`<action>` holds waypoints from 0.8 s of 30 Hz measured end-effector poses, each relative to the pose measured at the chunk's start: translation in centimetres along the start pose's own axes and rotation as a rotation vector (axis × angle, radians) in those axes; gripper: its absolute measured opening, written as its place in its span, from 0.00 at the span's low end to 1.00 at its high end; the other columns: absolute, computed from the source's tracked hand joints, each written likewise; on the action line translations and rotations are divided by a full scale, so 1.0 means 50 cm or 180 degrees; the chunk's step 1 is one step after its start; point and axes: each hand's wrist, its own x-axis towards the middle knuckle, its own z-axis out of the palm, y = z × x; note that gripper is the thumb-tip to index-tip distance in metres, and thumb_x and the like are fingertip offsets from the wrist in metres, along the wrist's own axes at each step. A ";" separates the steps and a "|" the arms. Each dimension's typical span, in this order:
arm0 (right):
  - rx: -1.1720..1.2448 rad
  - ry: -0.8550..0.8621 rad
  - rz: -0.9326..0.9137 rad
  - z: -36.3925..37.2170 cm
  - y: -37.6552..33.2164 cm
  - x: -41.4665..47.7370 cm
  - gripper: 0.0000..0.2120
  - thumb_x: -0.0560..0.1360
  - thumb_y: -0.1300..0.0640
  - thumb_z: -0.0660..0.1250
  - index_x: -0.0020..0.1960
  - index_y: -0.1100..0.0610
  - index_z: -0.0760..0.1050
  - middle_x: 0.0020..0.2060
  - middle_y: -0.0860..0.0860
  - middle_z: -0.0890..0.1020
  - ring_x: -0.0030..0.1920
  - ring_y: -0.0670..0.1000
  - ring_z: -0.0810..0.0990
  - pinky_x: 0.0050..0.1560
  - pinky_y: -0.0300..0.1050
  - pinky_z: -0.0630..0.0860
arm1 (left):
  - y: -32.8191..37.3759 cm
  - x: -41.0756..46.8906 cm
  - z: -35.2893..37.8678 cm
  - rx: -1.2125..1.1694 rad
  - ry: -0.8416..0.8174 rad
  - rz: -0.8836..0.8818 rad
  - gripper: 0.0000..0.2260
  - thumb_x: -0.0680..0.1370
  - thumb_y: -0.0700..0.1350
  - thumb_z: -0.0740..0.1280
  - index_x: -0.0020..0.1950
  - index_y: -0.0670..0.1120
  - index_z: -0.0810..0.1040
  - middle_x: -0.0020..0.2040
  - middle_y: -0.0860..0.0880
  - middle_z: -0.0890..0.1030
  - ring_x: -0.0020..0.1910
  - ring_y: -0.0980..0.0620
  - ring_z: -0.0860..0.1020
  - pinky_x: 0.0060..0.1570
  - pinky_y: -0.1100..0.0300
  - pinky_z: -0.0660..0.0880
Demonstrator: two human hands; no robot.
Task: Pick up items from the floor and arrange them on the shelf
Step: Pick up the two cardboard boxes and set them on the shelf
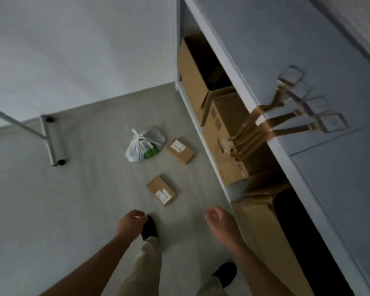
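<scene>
Cardboard boxes (224, 133) crowd the white shelf (239, 86) at 2 o'clock, their far sides lost in shadow; on the pale floor (83, 189) lie two small brown parcels, one (161, 190) just ahead of the person's feet, the other (180, 151) at 12 o'clock beside a knotted white plastic bag (142, 146) showing green inside; white labels are too blurred to read; left hand (131, 223) loosely curled, right hand (219, 225) open, both empty.
</scene>
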 end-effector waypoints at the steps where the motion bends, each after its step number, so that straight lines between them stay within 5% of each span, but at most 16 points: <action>1: -0.0065 -0.0157 0.0083 0.035 -0.021 0.044 0.07 0.78 0.51 0.65 0.52 0.52 0.79 0.47 0.51 0.83 0.53 0.55 0.82 0.48 0.45 0.75 | -0.018 0.039 -0.024 0.0008 0.0068 -0.0108 0.10 0.75 0.49 0.68 0.55 0.49 0.81 0.54 0.45 0.83 0.50 0.45 0.82 0.55 0.50 0.80; 9: -0.0342 -0.0599 0.0426 0.301 -0.036 0.494 0.11 0.77 0.48 0.63 0.53 0.51 0.80 0.51 0.51 0.86 0.52 0.54 0.83 0.55 0.48 0.78 | -0.068 0.474 0.050 -0.0234 -0.0153 -0.0506 0.13 0.76 0.49 0.68 0.59 0.46 0.80 0.52 0.45 0.83 0.48 0.47 0.83 0.43 0.59 0.75; 15: -0.1348 -0.0702 0.0139 0.515 0.101 0.951 0.15 0.75 0.51 0.59 0.52 0.56 0.81 0.52 0.57 0.84 0.55 0.60 0.81 0.47 0.46 0.73 | -0.154 0.907 0.294 -0.1061 -0.0211 -0.0971 0.21 0.77 0.46 0.67 0.69 0.46 0.75 0.61 0.41 0.80 0.56 0.43 0.80 0.57 0.55 0.77; 18: -0.1717 -0.0925 0.0085 0.623 0.183 1.132 0.24 0.75 0.52 0.62 0.68 0.59 0.73 0.64 0.61 0.78 0.66 0.62 0.75 0.63 0.52 0.73 | -0.207 1.084 0.405 -0.1744 -0.0180 -0.1428 0.26 0.78 0.44 0.66 0.76 0.44 0.65 0.70 0.39 0.73 0.66 0.40 0.73 0.64 0.50 0.71; 22: -0.1245 -0.1076 0.0238 0.701 0.222 1.203 0.18 0.76 0.53 0.61 0.64 0.57 0.74 0.59 0.58 0.81 0.59 0.60 0.79 0.59 0.52 0.76 | -0.226 1.160 0.466 -0.2579 -0.0280 -0.1576 0.12 0.77 0.52 0.66 0.53 0.44 0.78 0.50 0.44 0.82 0.51 0.46 0.76 0.55 0.50 0.68; 24: -0.0955 -0.1067 0.0291 0.701 0.219 1.194 0.14 0.76 0.54 0.59 0.57 0.59 0.75 0.54 0.58 0.82 0.54 0.60 0.80 0.53 0.51 0.76 | -0.218 1.157 0.464 -0.2690 -0.0235 -0.1486 0.17 0.76 0.55 0.67 0.55 0.42 0.78 0.45 0.46 0.82 0.47 0.48 0.78 0.55 0.51 0.70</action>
